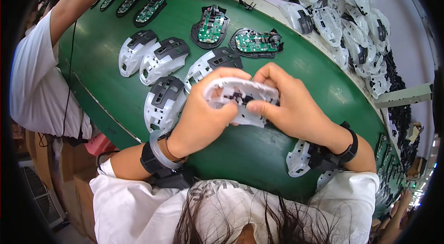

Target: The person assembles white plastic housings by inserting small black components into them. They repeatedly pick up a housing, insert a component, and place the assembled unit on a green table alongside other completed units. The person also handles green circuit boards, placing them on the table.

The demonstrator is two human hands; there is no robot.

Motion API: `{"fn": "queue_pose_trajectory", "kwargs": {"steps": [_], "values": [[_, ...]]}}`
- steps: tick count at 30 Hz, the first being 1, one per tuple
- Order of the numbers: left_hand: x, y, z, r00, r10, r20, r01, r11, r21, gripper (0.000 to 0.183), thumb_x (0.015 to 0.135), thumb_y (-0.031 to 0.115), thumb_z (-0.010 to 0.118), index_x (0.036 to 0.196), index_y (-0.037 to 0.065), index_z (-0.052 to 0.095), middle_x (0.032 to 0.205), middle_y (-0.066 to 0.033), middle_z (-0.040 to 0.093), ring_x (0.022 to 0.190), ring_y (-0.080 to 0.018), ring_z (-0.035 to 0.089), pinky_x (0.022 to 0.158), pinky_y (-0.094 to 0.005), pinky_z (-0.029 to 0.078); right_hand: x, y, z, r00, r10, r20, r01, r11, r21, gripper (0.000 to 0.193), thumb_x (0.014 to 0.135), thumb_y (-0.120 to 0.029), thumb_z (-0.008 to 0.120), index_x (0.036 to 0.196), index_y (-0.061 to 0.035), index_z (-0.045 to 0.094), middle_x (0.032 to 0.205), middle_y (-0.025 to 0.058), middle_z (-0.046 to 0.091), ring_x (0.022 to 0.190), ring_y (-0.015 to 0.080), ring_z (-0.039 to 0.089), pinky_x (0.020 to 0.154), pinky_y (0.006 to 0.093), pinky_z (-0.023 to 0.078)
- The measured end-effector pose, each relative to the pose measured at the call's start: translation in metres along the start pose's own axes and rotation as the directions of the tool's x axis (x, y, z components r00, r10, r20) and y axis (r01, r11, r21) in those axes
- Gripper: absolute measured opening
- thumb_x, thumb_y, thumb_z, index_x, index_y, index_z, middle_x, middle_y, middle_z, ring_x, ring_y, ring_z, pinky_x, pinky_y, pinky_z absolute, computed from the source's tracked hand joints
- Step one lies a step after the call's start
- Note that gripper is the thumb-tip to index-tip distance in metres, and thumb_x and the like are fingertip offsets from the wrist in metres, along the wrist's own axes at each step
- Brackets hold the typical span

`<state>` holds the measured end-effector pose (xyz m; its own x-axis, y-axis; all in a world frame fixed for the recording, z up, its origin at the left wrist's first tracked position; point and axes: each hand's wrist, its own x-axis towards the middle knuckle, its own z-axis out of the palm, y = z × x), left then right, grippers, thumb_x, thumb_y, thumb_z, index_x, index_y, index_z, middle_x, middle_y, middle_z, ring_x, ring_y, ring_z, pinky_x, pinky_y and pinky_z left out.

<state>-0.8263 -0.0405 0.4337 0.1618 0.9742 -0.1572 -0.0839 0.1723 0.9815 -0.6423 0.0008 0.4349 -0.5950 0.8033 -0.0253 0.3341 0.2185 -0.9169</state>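
Note:
Both hands hold a white computer mouse shell (252, 88) above the green table, its hollow inner side facing me. My left hand (199, 119) is closed around its left end, with the thumb over the near edge. My right hand (293, 105) grips the right end, thumb pressed inside near a small dark part. What the fingertips do behind the shell is hidden. Just beyond my hands lies a white and dark grey mouse shell (203, 68). More such shells, including a near-left one (163, 100), rest on the table to the left.
Two mouse bases with green circuit boards, one upright (211, 27) and one sideways (255, 43), lie farther back. Several similar bases (150, 10) line the far left, near another person's arm (88, 1). White shells (328, 24) pile up beyond the right edge. Another shell (298, 158) sits by my right forearm.

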Motion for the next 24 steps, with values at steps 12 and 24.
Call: {"fn": "queue_pose_trajectory", "kwargs": {"steps": [12,24], "values": [[0.001,0.011,-0.006,0.999,0.008,0.047,-0.014,0.991,0.13,0.041,0.074,-0.01,0.047,0.111,0.005,0.06,0.095,-0.0055,0.063,0.072,-0.0099,0.059,0.059,-0.0221,0.052,-0.009,0.0,0.001,0.987,-0.13,-0.09,0.107,0.969,-0.221,0.05,0.081,-0.017,0.07,0.12,-0.0028,0.042,0.088,0.0179,0.061,0.079,0.0337,0.061,0.071,0.0381,0.048],[-0.031,0.026,0.02,0.7,0.123,0.704,-0.695,0.345,0.631,0.075,0.067,0.015,0.076,0.134,0.012,0.043,0.148,-0.0199,0.025,0.134,-0.0445,0.026,0.107,-0.0501,0.028,0.042,0.016,-0.063,0.844,-0.497,-0.2,0.257,0.703,-0.663,0.031,0.085,-0.018,0.062,0.111,-0.0023,0.056,0.103,0.0167,0.061,0.096,0.0335,0.059,0.082,0.0396,0.047]]}}
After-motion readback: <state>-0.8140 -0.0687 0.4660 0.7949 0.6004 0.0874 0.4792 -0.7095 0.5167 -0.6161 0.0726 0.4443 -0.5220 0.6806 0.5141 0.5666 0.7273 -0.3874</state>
